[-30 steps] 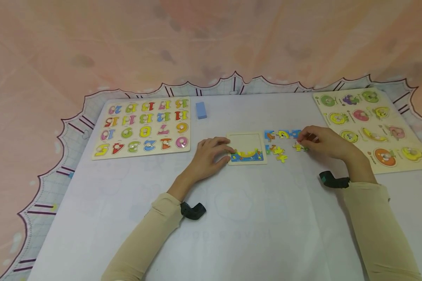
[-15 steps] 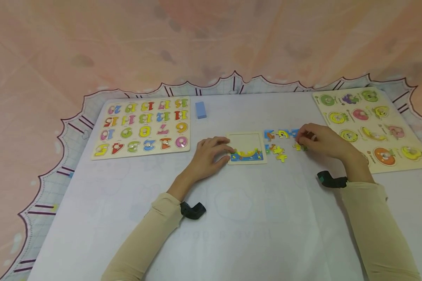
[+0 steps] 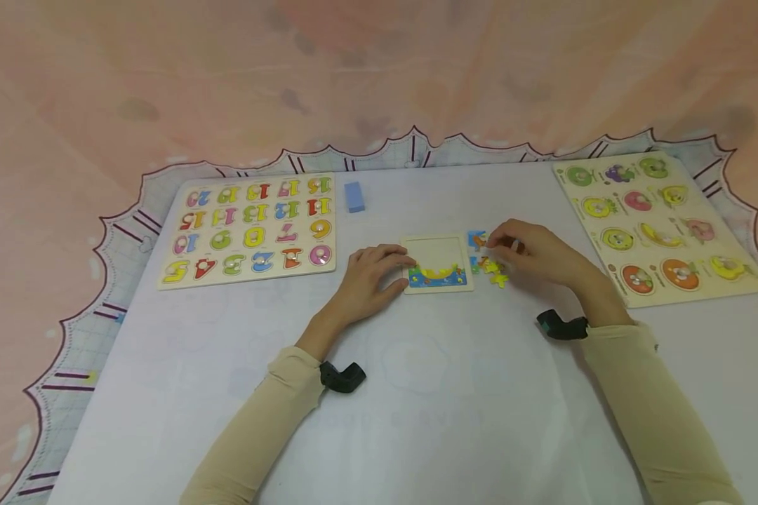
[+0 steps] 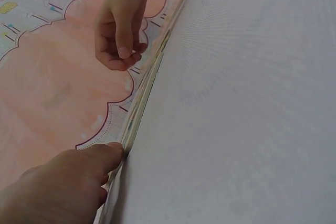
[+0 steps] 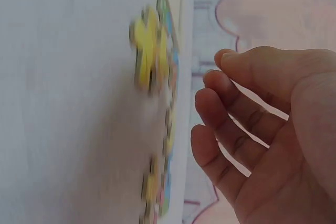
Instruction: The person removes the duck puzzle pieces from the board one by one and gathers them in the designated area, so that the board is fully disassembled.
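A small square wooden puzzle tray (image 3: 434,250) lies flat, its lower strip filled with a blue and yellow picture. My left hand (image 3: 375,280) touches the tray's left side with fingertip and thumb; in the left wrist view, a finger of the left hand (image 4: 63,184) meets the tray's thin edge (image 4: 144,106). Right of the tray lie loose jigsaw pieces, among them a blue and orange piece (image 3: 476,237) and a yellow piece (image 3: 499,280). My right hand (image 3: 533,254) hovers over the others and hides some. Its relaxed fingers (image 5: 207,106) show nothing between them in the right wrist view.
A number peg board (image 3: 269,224) lies at the left, with a blue block (image 3: 354,197) beside it. On the right is a fruit peg board (image 3: 619,212). A white cloth with a scalloped border (image 3: 398,160) covers the table.
My right hand has moved left, from the far end of the loose pieces toward the tray. The left hand stays at the tray. The whole view has shifted slightly.
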Available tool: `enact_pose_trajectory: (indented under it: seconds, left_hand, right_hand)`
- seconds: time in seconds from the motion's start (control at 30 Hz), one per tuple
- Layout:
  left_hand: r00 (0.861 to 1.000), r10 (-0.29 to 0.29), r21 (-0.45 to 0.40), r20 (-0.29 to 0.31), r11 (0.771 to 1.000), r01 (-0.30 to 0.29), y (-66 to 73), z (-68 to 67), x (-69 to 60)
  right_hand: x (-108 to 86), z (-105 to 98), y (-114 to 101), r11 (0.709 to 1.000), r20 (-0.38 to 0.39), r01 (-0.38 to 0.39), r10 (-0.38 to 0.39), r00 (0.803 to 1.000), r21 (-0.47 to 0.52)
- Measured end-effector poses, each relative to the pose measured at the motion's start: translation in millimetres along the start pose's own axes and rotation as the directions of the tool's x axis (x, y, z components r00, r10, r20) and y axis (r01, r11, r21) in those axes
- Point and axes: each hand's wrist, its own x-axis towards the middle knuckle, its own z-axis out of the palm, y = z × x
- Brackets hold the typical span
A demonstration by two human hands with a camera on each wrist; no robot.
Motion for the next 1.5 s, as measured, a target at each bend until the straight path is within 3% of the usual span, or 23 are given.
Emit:
enact_pose_trajectory:
  seconds: [0.2,0.6,1.07,1.5]
  left_hand:
    - [1.0,-0.021,0.032,-0.009,0.999,0.021,-0.7,-0.4,-1.2]
    - [0.993,-0.069,0.087,0.098,0.994,0.061,0.4,-4.3,-1.4]
    - [0.993,-0.065,0.083,0.103,0.995,0.057,0.9,-2.2,-0.3]
    - [0.991,-0.07,0.095,0.111,0.994,0.059,1.9,-2.8,-0.4]
  right_hand:
    - [9.9,12,-14,1.0,0.067,0.015,-0.016,0.998,0.017]
    - [27.0,34,-36,0.986,0.107,0.143,-0.134,0.985,-0.082]
    - [42.5,60,-60,0.983,0.209,0.14,-0.112,0.971,-0.123]
    - [38.6,70,-65,0.982,0.177,0.131,-0.105,0.979,-0.14]
